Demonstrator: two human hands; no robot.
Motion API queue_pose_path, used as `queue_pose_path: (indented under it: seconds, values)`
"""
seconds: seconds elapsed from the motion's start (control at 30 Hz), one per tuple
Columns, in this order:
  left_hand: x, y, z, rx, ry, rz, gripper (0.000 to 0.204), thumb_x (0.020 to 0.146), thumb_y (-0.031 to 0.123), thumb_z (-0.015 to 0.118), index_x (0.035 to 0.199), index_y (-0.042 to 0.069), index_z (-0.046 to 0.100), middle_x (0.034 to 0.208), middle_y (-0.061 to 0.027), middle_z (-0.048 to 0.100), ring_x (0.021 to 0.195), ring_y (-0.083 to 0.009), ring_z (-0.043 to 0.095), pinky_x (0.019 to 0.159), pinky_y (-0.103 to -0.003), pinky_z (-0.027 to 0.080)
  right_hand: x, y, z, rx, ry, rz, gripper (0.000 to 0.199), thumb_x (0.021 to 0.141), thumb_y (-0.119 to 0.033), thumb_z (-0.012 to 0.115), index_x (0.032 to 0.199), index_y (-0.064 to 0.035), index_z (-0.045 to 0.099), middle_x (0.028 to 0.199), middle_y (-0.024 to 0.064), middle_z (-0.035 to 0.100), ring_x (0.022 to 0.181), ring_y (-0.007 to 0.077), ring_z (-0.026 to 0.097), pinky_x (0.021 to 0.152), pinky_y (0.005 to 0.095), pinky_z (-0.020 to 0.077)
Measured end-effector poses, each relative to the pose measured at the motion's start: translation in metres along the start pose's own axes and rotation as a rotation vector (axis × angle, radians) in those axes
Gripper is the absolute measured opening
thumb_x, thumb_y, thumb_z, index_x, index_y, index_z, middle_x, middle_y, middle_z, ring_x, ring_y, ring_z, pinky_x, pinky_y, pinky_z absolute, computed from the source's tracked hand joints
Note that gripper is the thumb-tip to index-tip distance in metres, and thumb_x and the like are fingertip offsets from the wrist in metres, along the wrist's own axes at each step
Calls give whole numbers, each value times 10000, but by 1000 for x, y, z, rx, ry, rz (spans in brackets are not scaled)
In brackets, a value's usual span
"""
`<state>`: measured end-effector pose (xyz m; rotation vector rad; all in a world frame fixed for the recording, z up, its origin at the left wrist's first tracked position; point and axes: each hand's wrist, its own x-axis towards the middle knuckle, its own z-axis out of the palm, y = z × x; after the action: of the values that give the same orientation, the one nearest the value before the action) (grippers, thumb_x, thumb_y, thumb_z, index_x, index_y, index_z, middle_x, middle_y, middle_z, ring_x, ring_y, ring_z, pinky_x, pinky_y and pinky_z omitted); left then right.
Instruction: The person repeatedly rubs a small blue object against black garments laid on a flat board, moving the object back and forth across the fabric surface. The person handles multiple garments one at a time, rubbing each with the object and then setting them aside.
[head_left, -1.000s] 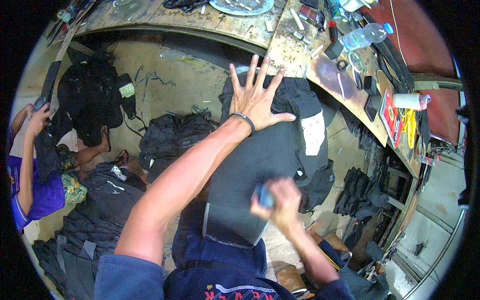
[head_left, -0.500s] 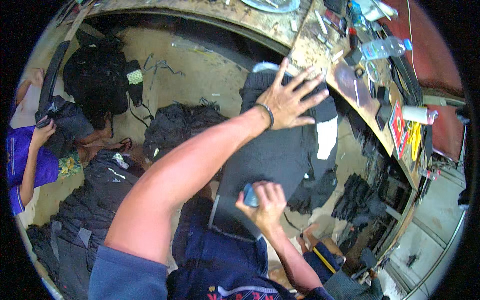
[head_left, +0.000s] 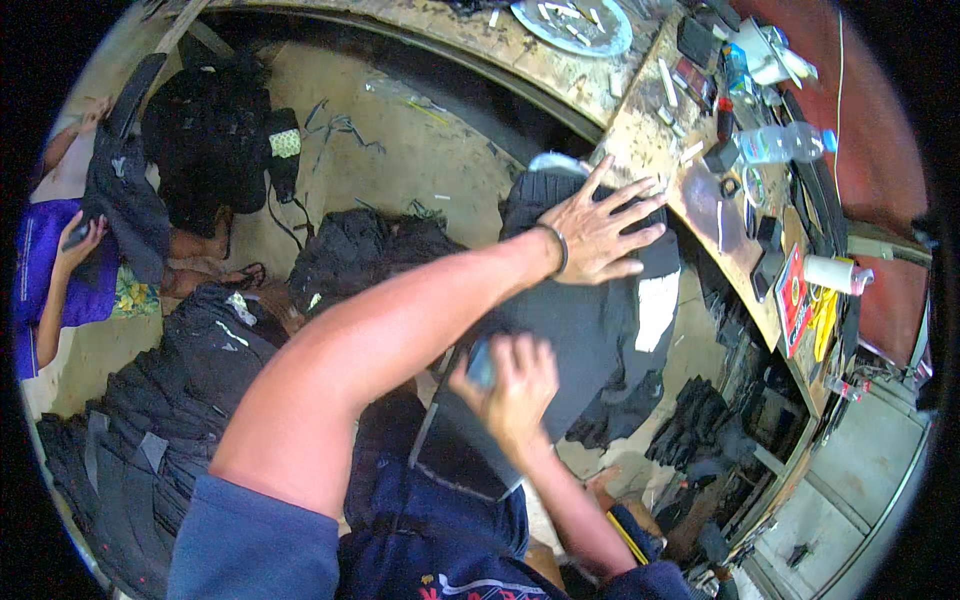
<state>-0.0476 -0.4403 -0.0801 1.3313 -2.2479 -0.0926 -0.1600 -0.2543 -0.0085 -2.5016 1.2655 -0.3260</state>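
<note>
The left hand [head_left: 600,232] lies flat with spread fingers on a dark fabric piece [head_left: 580,330], which hangs from the edge of the counter [head_left: 640,130] down to the person's lap. The right hand [head_left: 512,385] is closed around a small blue object [head_left: 480,362], pressed on the lower part of the fabric.

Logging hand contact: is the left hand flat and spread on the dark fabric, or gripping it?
Spread flat: the left hand lies fingers splayed on the dark fabric.

A dark grey fabric panel [head_left: 590,320] lies spread flat across the person's lap.
</note>
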Motion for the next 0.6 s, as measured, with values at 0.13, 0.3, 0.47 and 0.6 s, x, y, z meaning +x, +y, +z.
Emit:
queue_pose_path:
  seconds: [0.13, 0.3, 0.47, 0.6]
  values:
    - [2, -1, 4, -44, 12, -107, 723, 1075, 674, 465, 1618, 201, 520, 1779, -128, 313, 1670, -346, 222, 1304, -752, 52, 23, 13, -28, 333, -338, -154, 386, 677, -378, 924, 839, -113, 695, 829, 104, 636, 809, 321, 647, 723, 477, 558]
    - [-9, -3, 21, 97, 103, -137, 640, 1083, 613, 495, 1573, 210, 577, 1727, -92, 417, 1631, -360, 305, 1301, -751, 97, 71, 61, -23, 64, 69, -172, 347, 716, -306, 893, 870, -70, 691, 821, 101, 618, 763, 344, 617, 715, 459, 554]
    - [2, -2, 6, 24, 97, -157, 603, 1086, 583, 510, 1544, 200, 599, 1719, -99, 424, 1629, -360, 301, 1301, -741, 119, 17, 93, -31, 284, -75, 107, 395, 765, -300, 886, 989, -10, 738, 955, 132, 729, 886, 297, 719, 792, 424, 584]
    - [-12, 15, -36, 138, 322, -205, 601, 1053, 529, 621, 1532, 166, 593, 1641, -175, 470, 1589, -369, 362, 1304, -699, 172, 21, 140, -67, 271, 156, 642, 638, 865, -483, 798, 1177, 74, 772, 1133, 274, 782, 1052, 356, 772, 999, 432, 563]
